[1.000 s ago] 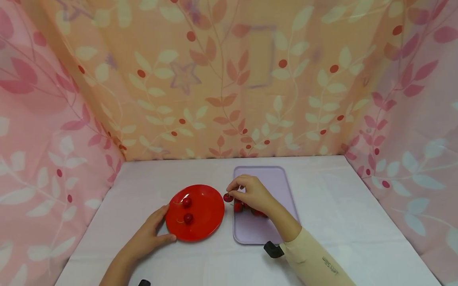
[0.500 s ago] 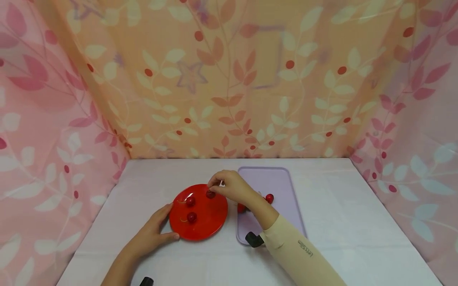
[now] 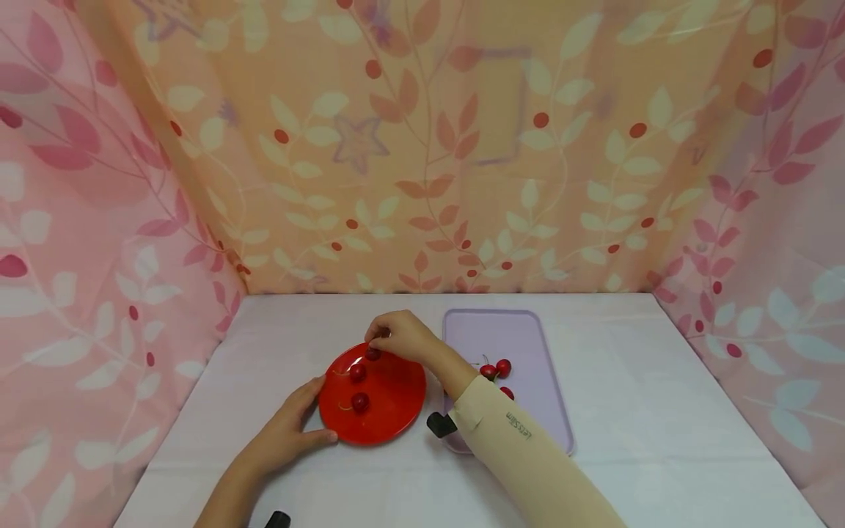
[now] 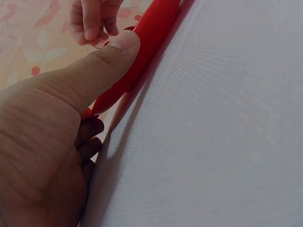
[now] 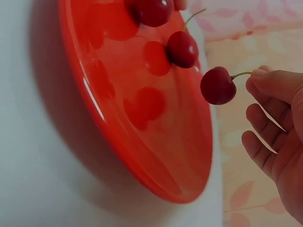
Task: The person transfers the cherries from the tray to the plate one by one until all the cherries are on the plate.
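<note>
My right hand (image 3: 399, 334) pinches the thin green stem of a dark red cherry (image 5: 218, 86) between thumb and forefinger. That cherry hangs at the far rim of the round red plate (image 3: 392, 411); in the right wrist view it appears apart from the plate's surface. Two more cherries lie on the plate, an upper one (image 3: 358, 372) and a lower one (image 3: 360, 402), stems pointing left. At the plate's left edge rests my left hand (image 3: 284, 429), thumb and fingers spread along the rim. Its thumb (image 4: 111, 56) lies against the rim in the left wrist view.
A pale purple tray (image 3: 495, 334) lies right of the plate, partly under my right forearm. Several cherries (image 3: 504, 368) sit on it, some hidden by the sleeve (image 3: 521, 447). Both stand on a white-covered table (image 3: 634, 381), with patterned curtains (image 3: 422, 183) behind and at the sides.
My right hand has carried the cherry leftward from beside the tray to the plate's far rim. More cherries on the tray have come into sight. My left hand stays at the plate's edge.
</note>
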`<state>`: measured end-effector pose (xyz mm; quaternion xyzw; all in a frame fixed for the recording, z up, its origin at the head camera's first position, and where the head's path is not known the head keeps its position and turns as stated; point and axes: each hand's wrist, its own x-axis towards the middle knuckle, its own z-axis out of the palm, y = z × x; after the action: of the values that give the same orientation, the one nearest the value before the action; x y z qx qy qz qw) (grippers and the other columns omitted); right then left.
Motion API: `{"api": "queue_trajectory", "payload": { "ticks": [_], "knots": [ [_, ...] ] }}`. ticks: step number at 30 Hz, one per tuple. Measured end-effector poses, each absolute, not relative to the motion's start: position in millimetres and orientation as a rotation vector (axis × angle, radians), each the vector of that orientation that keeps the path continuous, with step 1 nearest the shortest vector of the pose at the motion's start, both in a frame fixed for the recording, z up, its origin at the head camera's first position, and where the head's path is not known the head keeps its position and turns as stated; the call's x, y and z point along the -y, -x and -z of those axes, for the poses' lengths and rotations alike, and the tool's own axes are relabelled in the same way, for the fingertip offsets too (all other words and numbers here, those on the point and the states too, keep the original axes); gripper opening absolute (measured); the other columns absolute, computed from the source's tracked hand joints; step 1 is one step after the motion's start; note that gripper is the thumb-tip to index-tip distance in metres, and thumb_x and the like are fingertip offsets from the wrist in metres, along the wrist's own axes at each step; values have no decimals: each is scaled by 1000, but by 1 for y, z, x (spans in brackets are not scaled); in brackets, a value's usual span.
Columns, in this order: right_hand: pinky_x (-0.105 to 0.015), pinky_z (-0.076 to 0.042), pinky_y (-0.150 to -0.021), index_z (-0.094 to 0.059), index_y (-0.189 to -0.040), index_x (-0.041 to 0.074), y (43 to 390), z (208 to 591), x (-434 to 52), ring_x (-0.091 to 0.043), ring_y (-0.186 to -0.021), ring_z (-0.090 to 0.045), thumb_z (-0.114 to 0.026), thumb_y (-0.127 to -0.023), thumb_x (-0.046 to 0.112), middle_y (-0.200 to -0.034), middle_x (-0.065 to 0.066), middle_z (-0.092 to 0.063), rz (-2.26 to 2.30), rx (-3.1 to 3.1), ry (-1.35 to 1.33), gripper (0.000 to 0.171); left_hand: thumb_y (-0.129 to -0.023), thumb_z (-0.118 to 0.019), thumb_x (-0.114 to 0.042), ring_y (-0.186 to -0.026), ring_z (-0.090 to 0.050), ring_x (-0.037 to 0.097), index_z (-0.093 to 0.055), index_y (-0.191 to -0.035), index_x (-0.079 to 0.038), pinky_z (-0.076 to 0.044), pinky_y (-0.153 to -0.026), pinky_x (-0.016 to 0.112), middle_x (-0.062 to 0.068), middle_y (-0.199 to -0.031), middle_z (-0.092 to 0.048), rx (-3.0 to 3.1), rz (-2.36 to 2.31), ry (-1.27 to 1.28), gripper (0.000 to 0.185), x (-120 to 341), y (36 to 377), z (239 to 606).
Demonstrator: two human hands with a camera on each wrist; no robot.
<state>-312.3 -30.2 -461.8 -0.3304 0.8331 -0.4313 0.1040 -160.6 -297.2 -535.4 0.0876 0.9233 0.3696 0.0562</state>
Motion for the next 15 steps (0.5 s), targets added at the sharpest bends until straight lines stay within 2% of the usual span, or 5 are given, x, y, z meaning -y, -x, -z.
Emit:
{"api": "queue_trajectory", "payload": {
  "ticks": [9,15],
  "knots": [
    [-19,-58,-76,-77,-93,18,318,475,42,-6,-79,-66,-73,-95,12,-83,11,-72,1221,-2482,946,7,-74,-84,-59,-154,-26,36,-28,-163,-21,-31,-118,65,8,-167,-31,-2807,-1103,-270,112,297,161,538],
    [-19,-58,-77,-77,-96,18,321,473,45,-6,-79,-67,-72,-96,13,-83,11,-72,1171,-2492,962,6,-74,-85,-59,-154,-27,36,-28,-163,-23,-32,-118,64,8,-167,-31,-2812,-1096,-260,112,298,162,538]
  ]
}}
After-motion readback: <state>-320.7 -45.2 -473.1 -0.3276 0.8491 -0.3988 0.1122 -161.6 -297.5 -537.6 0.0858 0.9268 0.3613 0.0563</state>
